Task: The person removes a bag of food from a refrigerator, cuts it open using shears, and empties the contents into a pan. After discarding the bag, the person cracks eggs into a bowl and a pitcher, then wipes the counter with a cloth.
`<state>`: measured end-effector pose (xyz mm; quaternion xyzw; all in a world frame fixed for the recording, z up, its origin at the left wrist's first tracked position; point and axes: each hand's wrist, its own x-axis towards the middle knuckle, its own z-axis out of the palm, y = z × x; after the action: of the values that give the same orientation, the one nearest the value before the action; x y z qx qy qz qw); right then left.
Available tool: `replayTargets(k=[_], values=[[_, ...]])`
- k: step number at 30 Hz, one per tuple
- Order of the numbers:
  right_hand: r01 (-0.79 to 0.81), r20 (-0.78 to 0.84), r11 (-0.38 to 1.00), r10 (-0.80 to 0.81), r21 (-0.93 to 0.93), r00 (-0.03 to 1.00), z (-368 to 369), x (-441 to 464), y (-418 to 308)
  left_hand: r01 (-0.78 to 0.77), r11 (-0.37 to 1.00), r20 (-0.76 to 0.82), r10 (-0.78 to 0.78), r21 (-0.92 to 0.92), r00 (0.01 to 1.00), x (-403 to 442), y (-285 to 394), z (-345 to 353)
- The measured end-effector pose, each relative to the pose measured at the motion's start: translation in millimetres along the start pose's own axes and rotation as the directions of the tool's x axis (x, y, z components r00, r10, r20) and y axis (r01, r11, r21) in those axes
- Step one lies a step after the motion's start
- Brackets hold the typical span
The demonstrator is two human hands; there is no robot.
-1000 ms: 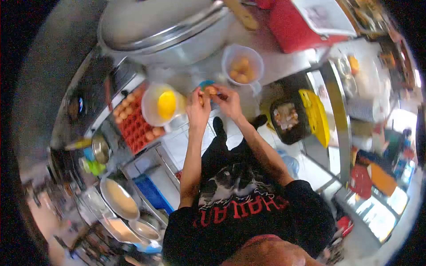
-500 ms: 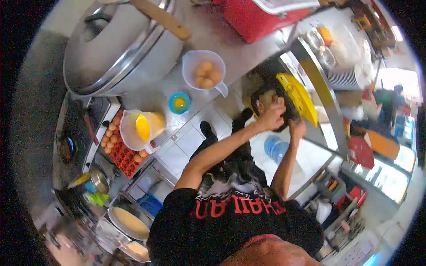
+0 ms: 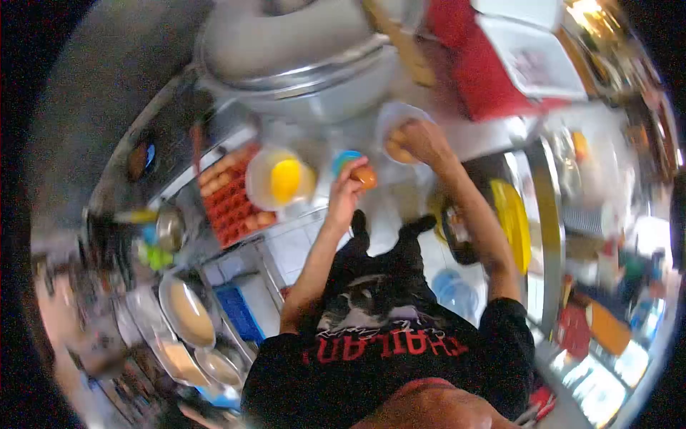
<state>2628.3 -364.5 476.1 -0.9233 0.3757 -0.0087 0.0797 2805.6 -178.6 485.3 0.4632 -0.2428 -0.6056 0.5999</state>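
Observation:
My left hand point(image 3: 346, 194) is closed around a brown egg point(image 3: 366, 177), just beside a small blue bowl point(image 3: 346, 161). Over at the white pitcher of eggs point(image 3: 388, 121), my right hand point(image 3: 426, 143) reaches in from above; its fingertips are blurred among the eggs, so its grip is unclear. Left of the blue bowl stands a larger pitcher point(image 3: 259, 187) containing bright yellow egg. Several brown eggs rest in a red egg tray point(image 3: 227, 209) beside that pitcher.
A big lidded metal pot point(image 3: 307, 75) stands behind, with a wooden paddle point(image 3: 404, 50) across it. A red cooler point(image 3: 457, 64) is at the back right. Below my right forearm are a dark bin point(image 3: 457, 236) and a yellow lid point(image 3: 509, 214). A lit burner point(image 3: 148, 157) is at left.
Both hands have left the dark bin, where they were half a second ago. My left hand now holds an egg near the blue bowl, and my right hand is at the egg pitcher.

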Motion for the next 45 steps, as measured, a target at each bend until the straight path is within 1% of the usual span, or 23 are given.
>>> replayTargets(k=[1,2,3,4,6,8,10,13,15,17,20,22,24,25,27,28,29,31,34,37,40,43,45], values=[[0.059,0.141,0.994,-0.047,-0.086,0.989,-6,12,-9,0.006,0.999,-0.063,-0.002,0.054,0.998,-6,-5,-21],[0.238,-0.090,0.947,-0.262,-0.218,0.961,52,20,16,0.016,0.999,-0.122,-0.011,0.043,0.992,-19,6,-26],[0.308,-0.312,0.857,-0.451,-0.414,0.836,111,28,43,0.027,0.999,-0.177,-0.022,0.026,0.984,-32,15,-30],[0.165,-0.049,0.937,-0.189,-0.309,0.981,94,34,28,0.024,0.999,-0.197,-0.031,-0.037,0.980,-42,17,-41],[-0.100,0.112,0.994,0.104,-0.042,0.988,44,40,2,-0.025,0.993,-0.215,0.000,-0.116,0.977,-58,6,-62],[0.163,-0.048,0.940,-0.185,-0.300,0.982,109,58,35,-0.083,0.986,-0.264,0.042,-0.146,0.964,-73,1,-76],[0.122,0.205,0.966,-0.075,-0.229,0.976,90,60,27,-0.050,0.977,-0.270,-0.008,-0.208,0.963,-82,-3,-86],[0.187,0.484,0.929,-0.010,-0.320,0.875,16,62,-14,-0.031,0.961,-0.252,-0.041,-0.275,0.967,-86,1,-86],[0.244,0.442,0.908,-0.076,-0.339,0.894,18,62,-15,-0.032,0.953,-0.237,-0.043,-0.303,0.971,-83,2,-84],[0.265,0.181,0.922,-0.220,-0.281,0.959,78,58,32,-0.060,0.942,-0.209,-0.011,-0.330,0.978,-76,3,-83],[0.313,-0.039,0.900,-0.339,-0.302,0.940,85,46,49,-0.057,0.921,-0.153,-0.003,-0.386,0.988,-62,7,-79],[0.224,-0.044,0.935,-0.245,-0.276,0.968,134,53,77,-0.045,0.919,-0.132,-0.008,-0.393,0.991,-53,10,-78],[0.187,-0.023,0.978,-0.190,-0.091,0.982,114,48,77,-0.022,0.925,-0.120,-0.025,-0.380,0.992,-45,8,-74],[0.183,-0.006,0.979,-0.183,0.085,0.983,61,43,44,-0.006,0.932,-0.091,-0.028,-0.362,0.995,-42,6,-72],[-0.006,0.169,0.993,0.026,-0.115,0.985,10,35,15,-0.013,0.927,-0.041,-0.002,-0.374,0.999,-36,0,-72],[-0.002,0.131,0.998,0.009,-0.056,0.991,6,32,20,0.026,0.944,-0.082,-0.056,-0.330,0.995,-38,9,-62],[0.008,0.084,1.000,-0.008,0.001,0.996,3,27,24,-0.019,0.941,-0.065,-0.003,-0.337,0.998,-36,8,-60],[0.124,-0.056,0.964,-0.114,0.235,0.992,-33,16,11,0.036,0.946,-0.053,-0.057,-0.323,0.997,-29,5,-59],[-0.037,0.007,0.702,0.046,0.711,0.999,-26,6,24,0.043,0.959,-0.070,-0.065,-0.281,0.995,-23,10,-43],[-0.071,-0.054,0.618,0.181,0.783,0.982,-11,-3,25,0.036,0.964,-0.077,-0.058,-0.262,0.995,-13,8,-33],[0.120,-0.466,0.788,0.227,0.604,0.855,2,-14,0,-0.031,0.977,-0.079,0.014,-0.212,0.997,-2,-5,-30],[0.056,-0.458,0.887,0.181,0.458,0.870,-2,-26,-20,-0.011,0.988,-0.050,0.003,-0.156,0.999,6,-6,-28],[0.049,-0.411,0.636,0.437,0.770,0.800,-13,-29,-42,-0.021,0.990,-0.090,0.008,-0.141,0.996,11,-10,-27]])
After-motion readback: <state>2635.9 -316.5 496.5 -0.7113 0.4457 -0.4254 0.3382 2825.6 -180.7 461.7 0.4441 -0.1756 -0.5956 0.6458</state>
